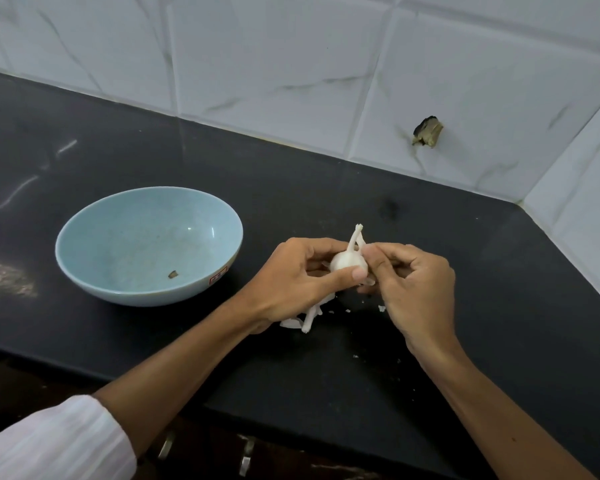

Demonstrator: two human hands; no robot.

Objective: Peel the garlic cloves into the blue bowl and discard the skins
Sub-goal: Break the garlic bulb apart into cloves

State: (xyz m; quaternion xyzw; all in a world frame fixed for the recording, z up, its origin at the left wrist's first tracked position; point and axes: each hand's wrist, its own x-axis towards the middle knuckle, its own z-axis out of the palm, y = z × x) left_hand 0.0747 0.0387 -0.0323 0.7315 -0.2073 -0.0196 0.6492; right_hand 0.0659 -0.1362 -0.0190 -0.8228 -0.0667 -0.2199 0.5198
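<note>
Garlic bulb (347, 262) held above counter (465, 271), right of blue bowl (146, 245). Left hand (291, 282) grips bulb, thumb across front. Right hand (413, 285) pinches bulb's right side. Loose skins (309, 318) on counter right of bowl, under left hand.

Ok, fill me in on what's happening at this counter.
A person holds a garlic bulb in the left hand over the black counter, while the right hand pinches at its skin. Loose skins lie beneath the hands. The blue bowl to the left holds only a small brown scrap, no cloves yet.
</note>
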